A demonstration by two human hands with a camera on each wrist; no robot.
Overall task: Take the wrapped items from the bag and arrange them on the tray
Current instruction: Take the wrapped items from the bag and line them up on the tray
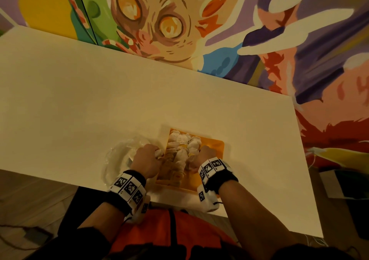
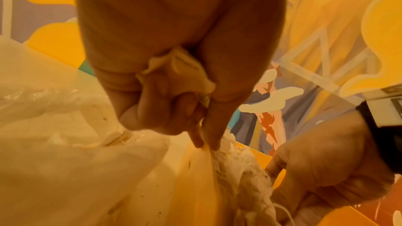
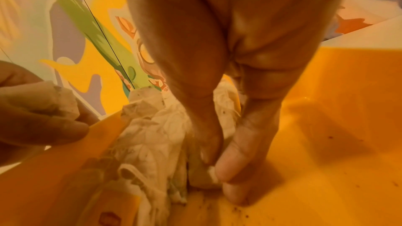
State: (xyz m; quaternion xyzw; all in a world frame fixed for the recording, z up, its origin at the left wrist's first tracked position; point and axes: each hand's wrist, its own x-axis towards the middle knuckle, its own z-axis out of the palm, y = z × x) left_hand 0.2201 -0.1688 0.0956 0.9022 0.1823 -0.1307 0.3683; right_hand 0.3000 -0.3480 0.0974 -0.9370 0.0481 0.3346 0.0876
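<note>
Your left hand [image 1: 146, 160] sits at the left rim of the orange tray [image 1: 218, 146], fingers curled round a crumpled white wrapped item [image 2: 180, 73]; in the left wrist view its soft, creased paper bulges out of the fist, and the thumb and forefinger tips meet just above the tray's edge. Your right hand [image 1: 199, 158] is down inside the tray, in the lower middle of the head view, thumb and forefinger [image 3: 237, 157] pinching a small white bundle [image 3: 204, 176] against the tray floor.

The tray is smooth, glossy plastic, roughly rectangular with rounded corners, its long axis running from the near table edge up toward the wall. Dark crumbs speckle its floor at the lower right of the right wrist view. The pile of wrapped items [image 1: 182, 146] fills its left half, lined up along that same axis: lumpy, wrinkled pouches of pale paper or cloth, some trailing thin white string.

The bag [image 1: 117, 156] lies slack on the white table [image 1: 79, 100] just left of the tray, thin translucent plastic, crinkled and flattened.

Both wristbands carry black-and-white square marker codes [image 1: 209, 167]; no readable writing shows. A small brownish print on the tray floor at the lower left of the right wrist view is too blurred to read.
</note>
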